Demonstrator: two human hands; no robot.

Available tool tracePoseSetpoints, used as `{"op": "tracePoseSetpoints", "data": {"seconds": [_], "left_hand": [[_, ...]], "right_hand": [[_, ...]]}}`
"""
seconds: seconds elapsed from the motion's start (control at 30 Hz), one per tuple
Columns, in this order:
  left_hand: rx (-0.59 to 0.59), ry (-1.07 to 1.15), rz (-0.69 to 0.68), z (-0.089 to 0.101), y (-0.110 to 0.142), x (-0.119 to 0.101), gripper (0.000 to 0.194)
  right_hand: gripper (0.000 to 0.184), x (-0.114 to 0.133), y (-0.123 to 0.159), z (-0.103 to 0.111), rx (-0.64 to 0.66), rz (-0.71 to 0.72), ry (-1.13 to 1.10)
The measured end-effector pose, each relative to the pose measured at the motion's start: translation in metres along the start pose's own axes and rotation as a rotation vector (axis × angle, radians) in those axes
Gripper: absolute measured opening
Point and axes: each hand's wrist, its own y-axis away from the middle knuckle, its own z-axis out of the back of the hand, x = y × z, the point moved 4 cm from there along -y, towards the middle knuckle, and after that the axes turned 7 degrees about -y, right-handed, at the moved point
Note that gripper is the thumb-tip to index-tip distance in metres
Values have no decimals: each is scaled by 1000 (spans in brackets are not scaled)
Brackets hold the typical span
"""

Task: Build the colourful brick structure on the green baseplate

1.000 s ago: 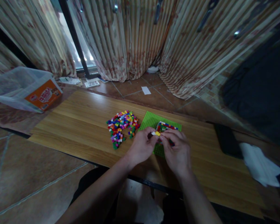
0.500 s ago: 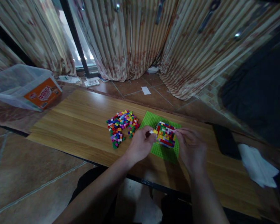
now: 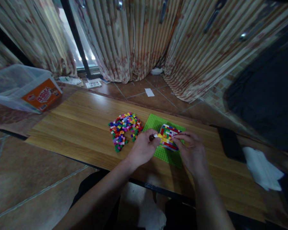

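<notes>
The right hand (image 3: 192, 150) now comes leftward, from the right edge of the build (image 3: 169, 145) to over its top.

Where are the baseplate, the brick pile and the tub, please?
Baseplate (image 3: 154, 122): head view, bare far-left part.
Brick pile (image 3: 122, 125): head view, bricks in upper part.
Tub (image 3: 42, 95): head view, orange label on wall.

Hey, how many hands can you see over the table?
2. Left hand, at the left edge of the baseplate, holding small bricks; right hand, at the right side of the build. No others show.
</notes>
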Motion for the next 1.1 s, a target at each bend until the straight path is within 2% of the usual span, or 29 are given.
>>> {"op": "tracePoseSetpoints", "data": {"seconds": [0.3, 0.5, 0.67, 1.1], "left_hand": [[2, -13, 0, 0, 0, -1, 8], [4, -14, 24, 3, 1, -6, 7], [8, -14, 16, 3, 1, -6, 6], [10, -19, 16, 3, 2, -7, 7]], "right_hand": [[22, 0, -3, -6, -77, -55, -12], [22, 1, -2, -4, -41, -36, 10], [23, 2, -3, -1, -60, -50, 10], [20, 4, -3, -8, -66, -55, 7]]}}
